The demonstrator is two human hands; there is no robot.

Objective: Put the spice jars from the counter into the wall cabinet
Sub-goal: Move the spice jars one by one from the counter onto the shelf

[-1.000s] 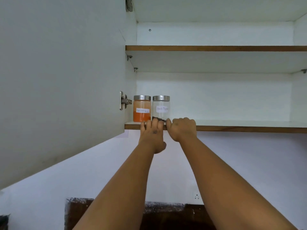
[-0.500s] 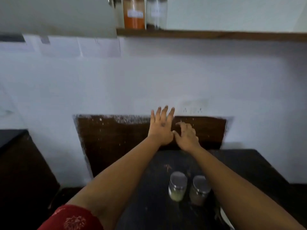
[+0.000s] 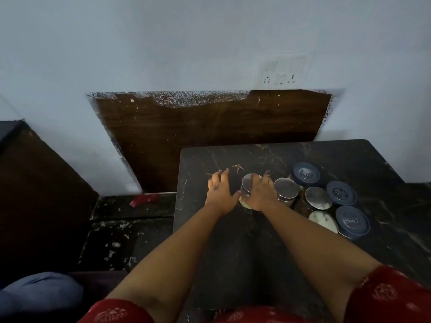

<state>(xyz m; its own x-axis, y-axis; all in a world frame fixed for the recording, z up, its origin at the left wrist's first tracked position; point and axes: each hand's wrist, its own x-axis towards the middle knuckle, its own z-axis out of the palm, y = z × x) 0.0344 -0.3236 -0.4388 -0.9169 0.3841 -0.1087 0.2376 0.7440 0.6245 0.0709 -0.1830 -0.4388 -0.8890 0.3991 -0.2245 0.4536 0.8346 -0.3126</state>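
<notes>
Hands (image 3: 235, 193) down (from cabinet) onto jar (image 3: 247, 185)

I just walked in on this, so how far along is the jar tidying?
In this view nothing can be counted as done, since the cabinet is out of sight. In hand: the right hand is closing on the leftmost silver-lidded jar, with the left hand open beside it. Left: two more silver-lidded jars on the dark counter, besides blue-lidded containers.

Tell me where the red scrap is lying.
In the head view, the red scrap lies at the wall's foot, left of the dark counter, below the brown panel's lower-left corner.
</notes>
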